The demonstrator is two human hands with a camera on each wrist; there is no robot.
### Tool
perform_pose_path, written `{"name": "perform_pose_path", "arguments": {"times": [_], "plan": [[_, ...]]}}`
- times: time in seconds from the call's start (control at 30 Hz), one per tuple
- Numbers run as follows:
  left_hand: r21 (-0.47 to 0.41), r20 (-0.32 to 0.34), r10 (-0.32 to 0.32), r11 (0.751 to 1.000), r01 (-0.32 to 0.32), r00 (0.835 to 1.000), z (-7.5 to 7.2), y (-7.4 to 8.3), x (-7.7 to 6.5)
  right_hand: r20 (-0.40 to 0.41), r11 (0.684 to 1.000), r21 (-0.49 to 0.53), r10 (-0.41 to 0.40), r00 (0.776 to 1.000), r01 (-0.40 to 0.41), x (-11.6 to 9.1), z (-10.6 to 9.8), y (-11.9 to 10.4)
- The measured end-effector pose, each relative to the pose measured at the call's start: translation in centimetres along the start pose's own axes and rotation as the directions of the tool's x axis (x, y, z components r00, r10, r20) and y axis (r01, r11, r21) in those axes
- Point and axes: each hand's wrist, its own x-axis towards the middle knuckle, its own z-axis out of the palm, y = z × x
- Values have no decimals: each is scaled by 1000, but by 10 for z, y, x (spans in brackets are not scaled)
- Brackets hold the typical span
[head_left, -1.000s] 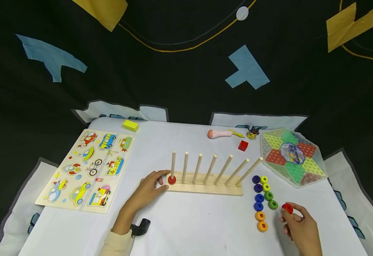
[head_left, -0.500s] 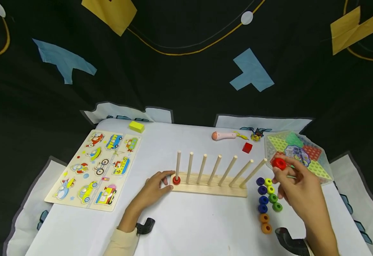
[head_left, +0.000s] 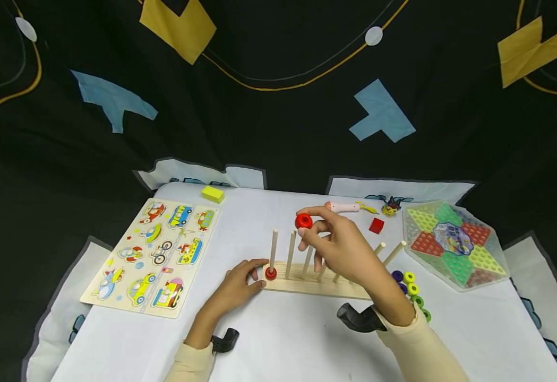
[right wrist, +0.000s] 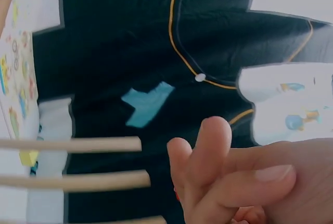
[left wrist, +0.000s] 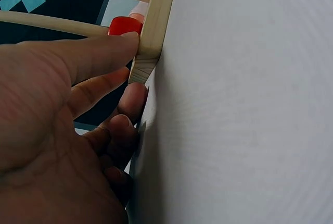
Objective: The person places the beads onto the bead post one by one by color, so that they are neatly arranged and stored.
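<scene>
My left hand (head_left: 239, 285) grips the left end of a wooden peg stand (head_left: 302, 287), thumb at the front corner and index finger at the back. On the leftmost peg (head_left: 274, 248) a red ring (head_left: 271, 274) sits down at the base. My right hand (head_left: 340, 245) pinches another red ring (head_left: 299, 222) between thumb and fingers, above and a little right of the second peg's tip. In the right wrist view the fingers (right wrist: 214, 146) hide nearly all of that ring, and peg ends (right wrist: 119, 144) stand beside them. The right hand and forearm cover the right-hand pegs in the head view.
Yellow rings (head_left: 413, 289), green rings (head_left: 417, 301) and dark blue rings (head_left: 397, 276) lie right of the stand, partly behind the right forearm. A picture puzzle board (head_left: 130, 239) lies left, a hexagonal game box (head_left: 455, 246) right. Behind are a red cube (head_left: 376, 226) and a yellow block (head_left: 213, 194).
My right hand has lifted the red ring from the table's right side and carried it left over the stand. My left hand keeps its grip on the stand's end. The head view has shifted slightly.
</scene>
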Motion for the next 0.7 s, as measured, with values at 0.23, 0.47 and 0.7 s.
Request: {"name": "perform_pose_path", "arguments": {"times": [0.23,0.47,0.7], "plan": [[26,-7,7,1000,-7,1000,-1,1,1,74,1000,-16,5,997,-3,17,18,-3],[35,-3,8,999,-7,1000,-1,2,0,115,999,-45,2,993,3,23,26,-7],[48,0,26,999,-26,1000,-2,1,0,124,991,-134,-11,992,28,24,28,-10]]}}
